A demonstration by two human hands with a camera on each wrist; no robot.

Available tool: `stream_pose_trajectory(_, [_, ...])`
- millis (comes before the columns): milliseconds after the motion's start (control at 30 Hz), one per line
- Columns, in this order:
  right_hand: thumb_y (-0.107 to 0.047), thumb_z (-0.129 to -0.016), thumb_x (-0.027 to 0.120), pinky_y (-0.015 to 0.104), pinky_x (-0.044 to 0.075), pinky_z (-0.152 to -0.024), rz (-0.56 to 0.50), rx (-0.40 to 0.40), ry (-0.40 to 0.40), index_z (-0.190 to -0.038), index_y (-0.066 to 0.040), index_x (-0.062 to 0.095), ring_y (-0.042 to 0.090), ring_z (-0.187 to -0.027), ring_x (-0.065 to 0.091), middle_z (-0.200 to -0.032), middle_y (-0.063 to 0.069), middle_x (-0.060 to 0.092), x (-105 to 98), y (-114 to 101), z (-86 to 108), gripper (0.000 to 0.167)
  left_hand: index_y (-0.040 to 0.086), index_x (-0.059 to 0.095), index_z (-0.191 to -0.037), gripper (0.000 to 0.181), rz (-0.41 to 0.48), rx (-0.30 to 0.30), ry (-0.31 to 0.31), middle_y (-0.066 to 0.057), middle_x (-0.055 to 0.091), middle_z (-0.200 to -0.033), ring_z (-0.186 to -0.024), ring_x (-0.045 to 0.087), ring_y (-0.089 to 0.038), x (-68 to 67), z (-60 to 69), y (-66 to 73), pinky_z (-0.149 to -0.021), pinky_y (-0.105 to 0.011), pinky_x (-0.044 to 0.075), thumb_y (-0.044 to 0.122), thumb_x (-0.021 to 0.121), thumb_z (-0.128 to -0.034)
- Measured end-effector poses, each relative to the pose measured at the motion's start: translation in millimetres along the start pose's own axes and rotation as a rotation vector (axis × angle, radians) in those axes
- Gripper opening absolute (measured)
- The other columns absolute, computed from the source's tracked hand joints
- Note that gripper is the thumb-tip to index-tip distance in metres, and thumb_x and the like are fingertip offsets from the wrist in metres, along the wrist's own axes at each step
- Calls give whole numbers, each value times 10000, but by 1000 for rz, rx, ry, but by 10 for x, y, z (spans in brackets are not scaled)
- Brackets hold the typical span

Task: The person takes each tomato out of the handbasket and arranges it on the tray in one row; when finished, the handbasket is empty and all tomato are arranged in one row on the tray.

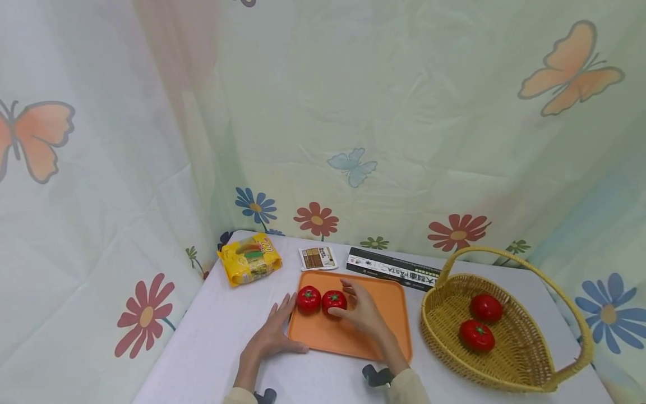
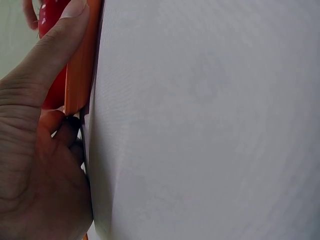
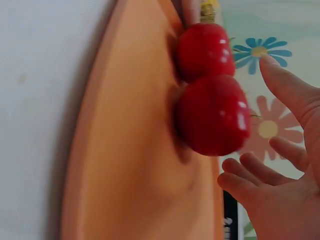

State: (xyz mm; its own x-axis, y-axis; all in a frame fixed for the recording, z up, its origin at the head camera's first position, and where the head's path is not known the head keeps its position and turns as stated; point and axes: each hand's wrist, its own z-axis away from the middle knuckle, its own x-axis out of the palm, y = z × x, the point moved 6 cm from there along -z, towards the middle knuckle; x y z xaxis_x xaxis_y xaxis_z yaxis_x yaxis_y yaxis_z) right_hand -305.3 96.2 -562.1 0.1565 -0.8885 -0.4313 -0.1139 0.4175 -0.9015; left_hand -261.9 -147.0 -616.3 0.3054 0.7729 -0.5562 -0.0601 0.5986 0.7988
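Two red tomatoes, the left one and the right one, sit side by side toward the left of an orange tray. My left hand spreads around the tray's near left corner, thumb along the front edge and fingers by the left side; the left wrist view shows its thumb across the tray rim. Around the right tomato my right hand holds thumb and fingers apart. In the right wrist view a gap shows between this hand and the nearer tomato.
At the right stands a wicker basket with a tall handle, holding two more red tomatoes. Behind the tray lie a black pasta box and a small white-and-brown packet. A yellow package is at the back left.
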Motion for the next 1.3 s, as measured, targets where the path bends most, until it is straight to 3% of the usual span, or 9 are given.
stream_pose_trajectory(233, [-139,-910,887,551,425,-1209,-81,-81,39,-1608,-22,427,430,-1489,499,-1586,219,527,-361,-448,220,844,296,255,-1734,1320,5,-12,5,-101,171,-1810,-1646,15,-504,-5,-8,18,-1257,-782,148,435,1029,-673])
stream_pose_trajectory(433, [-73,-884,895,482,438,-1185,-41,-220,89,-1614,27,394,419,-1452,547,-1533,228,572,-759,-886,468,891,300,243,-1736,1331,4,5,-1,-101,157,-1812,-1650,2,-493,-10,-31,17,-1272,-765,127,459,1027,-673])
stream_pose_trajectory(533, [-63,-867,907,385,453,-1164,6,-279,122,-1598,26,426,404,-1435,569,-1520,221,598,-938,-1041,579,880,286,244,-1737,1330,4,9,1,-107,157,-1812,-1650,1,-493,-18,-33,5,-1276,-759,121,454,1027,-674])
stream_pose_trajectory(767, [-56,-892,884,117,403,-1131,11,-299,150,-1589,-16,450,354,-1449,541,-1546,202,588,-1336,-1258,790,822,277,250,-1736,1329,13,16,-3,-106,158,-1812,-1643,6,-513,-5,-15,-3,-1261,-780,138,440,1029,-672])
stream_pose_trajectory(867, [-10,-875,883,95,401,-1125,35,-349,168,-1576,-11,470,165,-1436,560,-1530,203,597,-1501,-1315,869,814,274,249,-1736,1330,11,14,-2,-106,156,-1812,-1642,5,-516,-2,-3,6,-1259,-782,137,432,1031,-672])
stream_pose_trajectory(1000, [-8,-896,865,81,403,-1120,70,-350,179,-1560,-12,492,-47,-1417,510,-1532,197,592,-1697,-1270,919,762,255,244,-1738,1333,9,24,-2,-126,158,-1809,-1641,7,-516,-13,15,27,-1274,-762,120,417,1035,-677])
stream_pose_trajectory(1200, [8,-942,813,84,435,-1102,65,-349,158,-1535,39,496,-97,-1373,526,-1506,235,602,-1932,-1045,885,674,243,241,-1739,1337,4,27,-4,-133,156,-1808,-1647,3,-500,-23,27,39,-1291,-739,99,411,1036,-678])
stream_pose_trajectory(1300, [83,-940,777,117,476,-1087,8,-366,136,-1531,56,485,-36,-1357,575,-1490,123,641,-2043,-930,877,660,244,241,-1739,1333,2,28,-8,-130,158,-1808,-1648,5,-497,-13,19,52,-1289,-742,97,411,1034,-680])
